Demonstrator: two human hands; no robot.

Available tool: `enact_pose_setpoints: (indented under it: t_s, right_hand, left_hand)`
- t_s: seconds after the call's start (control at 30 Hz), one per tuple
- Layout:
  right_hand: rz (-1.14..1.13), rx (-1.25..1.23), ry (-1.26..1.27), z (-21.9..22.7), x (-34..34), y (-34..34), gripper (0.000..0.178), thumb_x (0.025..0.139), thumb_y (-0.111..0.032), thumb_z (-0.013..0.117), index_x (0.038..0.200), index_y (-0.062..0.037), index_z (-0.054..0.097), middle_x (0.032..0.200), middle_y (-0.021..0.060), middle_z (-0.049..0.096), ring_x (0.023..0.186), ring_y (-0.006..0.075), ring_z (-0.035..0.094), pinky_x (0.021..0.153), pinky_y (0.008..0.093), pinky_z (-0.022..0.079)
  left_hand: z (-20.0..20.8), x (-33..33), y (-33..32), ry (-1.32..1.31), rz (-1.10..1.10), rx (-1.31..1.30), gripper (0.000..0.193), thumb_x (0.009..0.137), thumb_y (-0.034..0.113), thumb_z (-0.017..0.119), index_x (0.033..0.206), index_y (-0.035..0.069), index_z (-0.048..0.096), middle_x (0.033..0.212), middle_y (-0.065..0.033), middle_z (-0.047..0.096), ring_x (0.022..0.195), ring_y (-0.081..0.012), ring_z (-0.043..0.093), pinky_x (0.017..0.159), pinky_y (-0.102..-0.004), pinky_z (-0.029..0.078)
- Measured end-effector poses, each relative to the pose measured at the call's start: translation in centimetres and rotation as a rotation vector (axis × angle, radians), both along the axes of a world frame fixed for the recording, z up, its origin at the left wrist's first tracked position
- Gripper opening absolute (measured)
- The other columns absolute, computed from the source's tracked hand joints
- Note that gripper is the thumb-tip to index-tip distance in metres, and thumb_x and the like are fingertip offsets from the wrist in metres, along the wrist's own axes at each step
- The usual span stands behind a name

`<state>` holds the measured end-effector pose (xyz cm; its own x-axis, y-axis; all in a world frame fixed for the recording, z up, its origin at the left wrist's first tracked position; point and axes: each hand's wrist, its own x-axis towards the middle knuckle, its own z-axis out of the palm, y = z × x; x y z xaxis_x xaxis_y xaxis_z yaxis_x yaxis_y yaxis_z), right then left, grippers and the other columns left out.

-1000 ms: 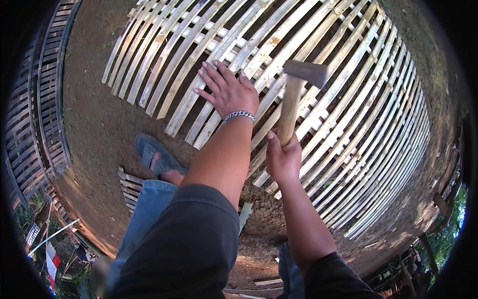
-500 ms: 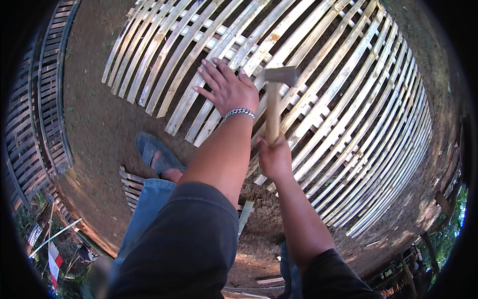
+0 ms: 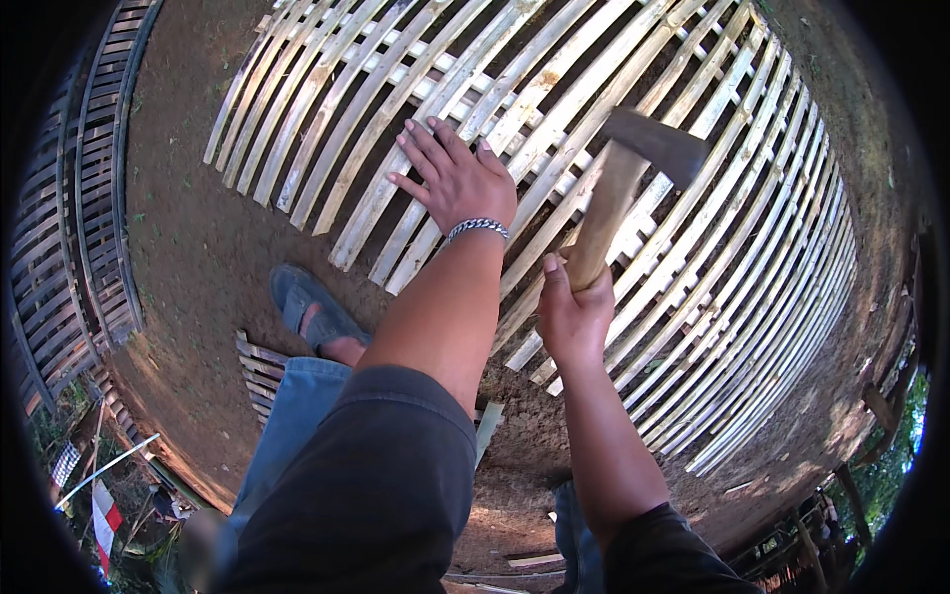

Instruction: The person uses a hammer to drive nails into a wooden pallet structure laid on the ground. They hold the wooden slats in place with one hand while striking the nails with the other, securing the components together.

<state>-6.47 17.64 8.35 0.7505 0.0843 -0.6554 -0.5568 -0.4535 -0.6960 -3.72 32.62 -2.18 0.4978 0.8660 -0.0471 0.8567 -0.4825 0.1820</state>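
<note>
My left hand [image 3: 457, 180] lies flat with fingers spread on the pale slats of a large slatted panel [image 3: 386, 203], its wrist wearing a chain bracelet. In my right hand [image 3: 576, 315] is a hatchet [image 3: 606, 213], gripped near the lower end of its wooden handle. The dark metal head is raised above the slats, to the right of my left hand. The slats look like split bamboo or wood strips, set side by side with gaps, with paler cross strips showing underneath.
Bare brown soil [image 3: 198, 267] surrounds the panel. My sandalled foot [image 3: 315, 309] stands near its front edge. A small slatted piece [image 3: 259, 374] lies beside my leg. More dark slatted panels [image 3: 99, 178] are at the far left. A red and white cloth [image 3: 105, 525] hangs at lower left.
The hatchet has come up off the slats and swung to the right, with my right hand moving right too. My left hand keeps its place on the slats.
</note>
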Motion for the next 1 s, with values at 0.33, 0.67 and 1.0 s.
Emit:
enact_pose_setpoints:
  t_s: [0.33,0.67,1.0]
  right_hand:
    - [-0.096,0.116,-0.029,0.1,0.4,0.2,0.021,0.1,-0.019,0.071,0.11,-0.003,0.061,0.076,0.004,0.062,0.062,0.0085,0.057,0.059,0.0301,0.048]
    - [0.029,0.03,-0.054,-0.4,-0.6,0.6,0.032,0.098,-0.023,0.073,0.116,0.0012,0.061,0.088,0.0178,0.071,0.079,0.0257,0.07,0.076,0.0387,0.055]
    - [0.269,-0.218,-0.081,0.1,2.6,0.0,0.035,0.101,-0.022,0.068,0.125,0.0013,0.059,0.093,0.021,0.071,0.085,0.0327,0.072,0.079,0.0432,0.055]
  left_hand:
    - [0.0,0.1,0.1,-0.002,-0.004,0.006,0.071,0.107,0.04,0.037,0.163,-0.001,0.025,0.173,-0.0243,0.013,0.162,-0.0384,0.007,0.126,-0.0657,-0.001]
    - [-0.2,0.2,0.1,0.006,-0.005,0.004,0.071,0.107,0.04,0.038,0.164,0.0,0.025,0.173,-0.0237,0.015,0.162,-0.0391,0.008,0.126,-0.0662,0.001]
    - [0.0,0.3,0.2,-0.022,-0.021,-0.022,0.07,0.106,0.037,0.039,0.162,-0.002,0.025,0.172,-0.0252,0.013,0.161,-0.0401,0.005,0.125,-0.0684,-0.001]
